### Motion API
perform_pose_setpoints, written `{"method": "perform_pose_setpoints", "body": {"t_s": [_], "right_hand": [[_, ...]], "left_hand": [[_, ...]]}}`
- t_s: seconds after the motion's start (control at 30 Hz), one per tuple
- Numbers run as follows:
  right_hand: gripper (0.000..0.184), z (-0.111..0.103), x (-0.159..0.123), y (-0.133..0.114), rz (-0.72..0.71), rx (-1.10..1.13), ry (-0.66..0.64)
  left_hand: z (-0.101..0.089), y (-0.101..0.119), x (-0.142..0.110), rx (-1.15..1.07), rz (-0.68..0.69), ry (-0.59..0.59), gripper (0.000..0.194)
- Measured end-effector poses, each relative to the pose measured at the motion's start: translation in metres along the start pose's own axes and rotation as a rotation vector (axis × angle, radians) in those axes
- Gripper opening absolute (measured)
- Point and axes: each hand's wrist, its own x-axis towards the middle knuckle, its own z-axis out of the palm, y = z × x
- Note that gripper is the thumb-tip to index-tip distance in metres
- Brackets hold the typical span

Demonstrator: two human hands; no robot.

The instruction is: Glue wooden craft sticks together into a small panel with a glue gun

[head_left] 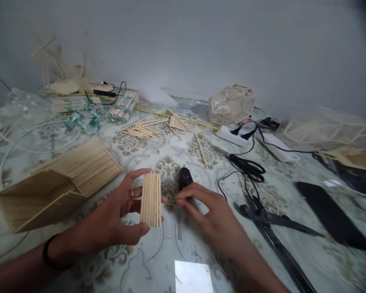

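Observation:
My left hand [118,211] grips a small block of wooden sticks [151,200] by its top and bottom ends, thumb below and index finger above. The sticks lie side by side, upright. My right hand [205,207] is closed in a pinch just right of the block; what its fingertips hold, if anything, cannot be made out. Beside and partly behind it lies a black glue gun [186,178], its lower part hidden by the hand. A clear glue stick [181,226] shows below the fingertips.
A stick-built box [82,167] lies at left. Loose sticks [143,129] are scattered at the back. To the right are scissors [247,165], large black shears [268,221], a black phone [332,213], a white power strip [233,136] with cables, and a stick-framed model [232,105].

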Motion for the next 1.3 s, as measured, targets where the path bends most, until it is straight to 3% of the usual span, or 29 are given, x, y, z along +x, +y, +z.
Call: {"method": "perform_pose_setpoints", "body": {"t_s": [0.1,0.13,0.2,0.3,0.4,0.73,0.9,1.1,1.3], "right_hand": [[0.009,-0.015,0.007,0.019,0.078,-0.095,0.154],[0.020,-0.018,0.008,0.026,0.096,-0.124,0.193],[0.041,-0.023,0.010,0.037,0.170,-0.160,0.175],[0.049,-0.028,0.008,0.047,0.299,-0.174,0.086],[0.058,-0.031,0.005,0.052,0.340,-0.175,0.048],[0.049,-0.035,0.011,0.044,0.311,-0.236,0.104],[0.025,-0.029,0.003,0.026,0.364,0.001,0.127],[0.057,-0.011,-0.010,0.008,0.306,0.295,-0.022],[0.055,-0.003,-0.011,0.001,0.295,0.467,-0.004]], "left_hand": [[0.002,0.005,0.001,0.021,-0.067,0.020,0.100],[0.002,0.007,0.002,0.024,-0.074,0.022,0.102],[0.003,0.009,0.004,0.021,-0.087,0.041,0.104],[0.002,0.008,0.008,0.001,-0.076,0.088,0.105],[0.001,0.006,0.011,-0.003,-0.079,0.111,0.109],[0.007,0.012,0.009,0.068,-0.115,0.130,0.110],[0.010,0.011,0.005,0.129,-0.080,0.120,0.107],[0.013,0.012,0.001,0.136,-0.037,0.073,0.100],[0.018,0.014,-0.003,0.095,-0.016,0.050,0.095]]}}
